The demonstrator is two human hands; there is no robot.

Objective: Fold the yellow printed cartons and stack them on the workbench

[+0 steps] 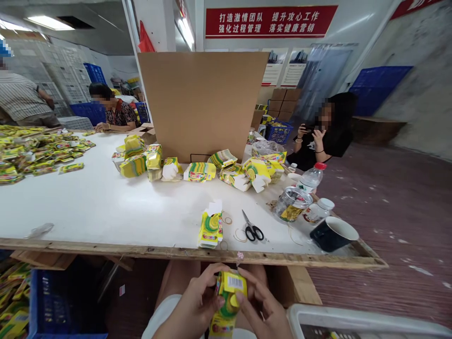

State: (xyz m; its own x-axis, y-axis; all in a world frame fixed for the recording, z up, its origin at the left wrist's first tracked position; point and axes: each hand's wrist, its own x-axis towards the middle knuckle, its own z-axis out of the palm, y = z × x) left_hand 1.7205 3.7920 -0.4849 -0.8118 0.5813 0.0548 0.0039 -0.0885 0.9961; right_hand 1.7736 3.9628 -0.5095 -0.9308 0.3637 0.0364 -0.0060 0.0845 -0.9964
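Note:
Below the table's front edge, over my lap, both hands hold a small yellow and green carton (228,301) with a barcode on its top flap. My left hand (192,306) wraps its fingers round the carton's left side. My right hand (263,308) grips the right side, thumb pressed on the flap. On the white table (106,207) just above lies a stack of flat yellow cartons (210,229), with black-handled scissors (253,230) and loose rubber bands (240,235) beside it.
Bundles of flat cartons (197,170) line the base of a tall cardboard sheet (203,103). A dark cup (333,233), jars (291,203) and a water bottle (311,177) stand at the right. A blue crate (56,301) sits lower left, a white bin (360,322) lower right. Other people sit around.

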